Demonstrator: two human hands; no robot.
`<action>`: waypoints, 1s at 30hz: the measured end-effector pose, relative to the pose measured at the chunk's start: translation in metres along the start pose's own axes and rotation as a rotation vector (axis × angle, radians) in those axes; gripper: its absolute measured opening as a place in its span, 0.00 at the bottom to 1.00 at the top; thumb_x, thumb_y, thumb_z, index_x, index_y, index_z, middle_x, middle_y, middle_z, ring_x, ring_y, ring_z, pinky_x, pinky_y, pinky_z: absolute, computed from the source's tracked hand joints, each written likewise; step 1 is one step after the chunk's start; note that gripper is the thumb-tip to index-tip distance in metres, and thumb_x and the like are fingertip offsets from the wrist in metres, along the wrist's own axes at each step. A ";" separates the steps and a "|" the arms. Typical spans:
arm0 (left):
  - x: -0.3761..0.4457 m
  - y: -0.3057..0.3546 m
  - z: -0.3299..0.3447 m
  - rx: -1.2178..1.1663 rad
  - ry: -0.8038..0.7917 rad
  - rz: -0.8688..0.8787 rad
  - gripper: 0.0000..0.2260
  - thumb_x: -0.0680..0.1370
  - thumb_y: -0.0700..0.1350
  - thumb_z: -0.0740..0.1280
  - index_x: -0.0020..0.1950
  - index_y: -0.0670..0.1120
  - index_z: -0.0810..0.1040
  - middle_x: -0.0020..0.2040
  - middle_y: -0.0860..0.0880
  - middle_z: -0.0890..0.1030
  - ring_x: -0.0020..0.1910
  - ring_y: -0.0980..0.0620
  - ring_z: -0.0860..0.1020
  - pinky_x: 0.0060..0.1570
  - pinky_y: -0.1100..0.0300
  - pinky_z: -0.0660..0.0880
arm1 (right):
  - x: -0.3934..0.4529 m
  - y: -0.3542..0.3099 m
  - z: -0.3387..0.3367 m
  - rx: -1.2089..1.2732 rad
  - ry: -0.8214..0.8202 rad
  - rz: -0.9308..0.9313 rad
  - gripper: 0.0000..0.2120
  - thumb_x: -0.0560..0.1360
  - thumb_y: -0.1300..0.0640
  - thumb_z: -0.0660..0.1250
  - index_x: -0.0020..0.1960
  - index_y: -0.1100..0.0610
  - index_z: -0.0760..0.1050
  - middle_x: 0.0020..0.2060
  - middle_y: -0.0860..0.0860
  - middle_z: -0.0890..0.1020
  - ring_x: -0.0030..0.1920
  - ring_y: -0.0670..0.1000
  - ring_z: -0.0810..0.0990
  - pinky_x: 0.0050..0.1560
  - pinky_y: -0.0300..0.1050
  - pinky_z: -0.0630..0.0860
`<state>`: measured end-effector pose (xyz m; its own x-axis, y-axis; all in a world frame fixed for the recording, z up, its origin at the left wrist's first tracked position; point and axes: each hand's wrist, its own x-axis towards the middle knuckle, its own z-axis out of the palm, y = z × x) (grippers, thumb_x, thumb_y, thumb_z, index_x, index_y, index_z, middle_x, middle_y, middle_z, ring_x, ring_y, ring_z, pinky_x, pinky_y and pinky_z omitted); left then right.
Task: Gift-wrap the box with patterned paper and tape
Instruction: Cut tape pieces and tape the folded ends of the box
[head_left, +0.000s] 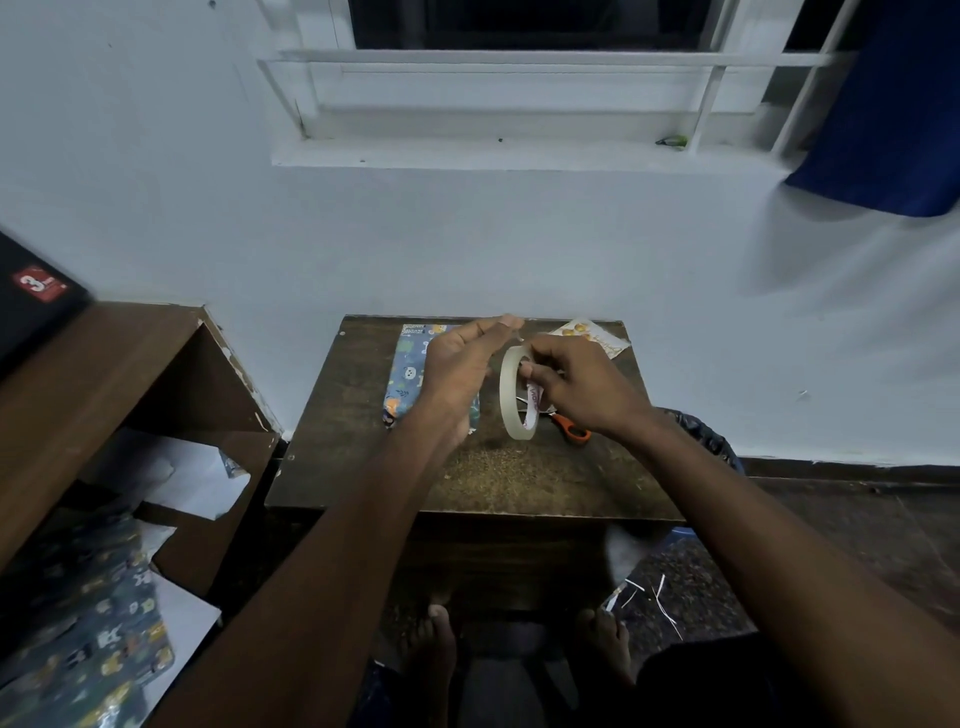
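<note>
— Box (410, 375) in patterned paper lies on the table (483, 478), behind your left hand (460, 371), yes?

— Yes. Your left hand pinches the tape end; your right hand (584, 387) grips the tape roll (514, 395). Red letters inside the roll are unreadable. Scissors (569, 427) lie under your right hand. White wall (467, 249) behind.

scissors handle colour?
Orange, in the head view: the scissors lie on the table, partly hidden under the right hand.
</note>
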<state>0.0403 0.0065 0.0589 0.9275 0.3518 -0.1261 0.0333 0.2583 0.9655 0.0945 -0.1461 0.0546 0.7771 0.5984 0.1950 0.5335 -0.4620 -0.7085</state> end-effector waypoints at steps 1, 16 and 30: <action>-0.001 0.000 0.001 -0.001 0.005 -0.002 0.08 0.82 0.44 0.72 0.56 0.41 0.86 0.33 0.55 0.84 0.26 0.62 0.76 0.33 0.68 0.74 | 0.000 0.001 0.000 -0.006 -0.003 0.011 0.14 0.83 0.58 0.66 0.40 0.47 0.75 0.36 0.49 0.81 0.42 0.52 0.80 0.45 0.51 0.75; 0.006 -0.010 0.000 0.297 0.281 0.279 0.06 0.81 0.50 0.73 0.45 0.58 0.87 0.50 0.51 0.88 0.44 0.56 0.79 0.51 0.54 0.81 | 0.005 0.000 0.018 -0.123 0.028 0.018 0.13 0.83 0.56 0.67 0.40 0.57 0.75 0.34 0.53 0.80 0.37 0.53 0.76 0.38 0.48 0.68; 0.006 0.004 -0.013 0.284 -0.169 0.171 0.12 0.78 0.35 0.74 0.61 0.45 0.85 0.52 0.43 0.88 0.58 0.47 0.85 0.65 0.55 0.80 | 0.008 0.019 0.001 -0.103 0.034 0.119 0.14 0.83 0.62 0.66 0.39 0.53 0.73 0.32 0.45 0.75 0.36 0.44 0.73 0.37 0.44 0.65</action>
<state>0.0409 0.0212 0.0596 0.9762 0.2089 0.0590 -0.0475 -0.0599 0.9971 0.1108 -0.1492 0.0426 0.8465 0.5141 0.1381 0.4674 -0.5936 -0.6551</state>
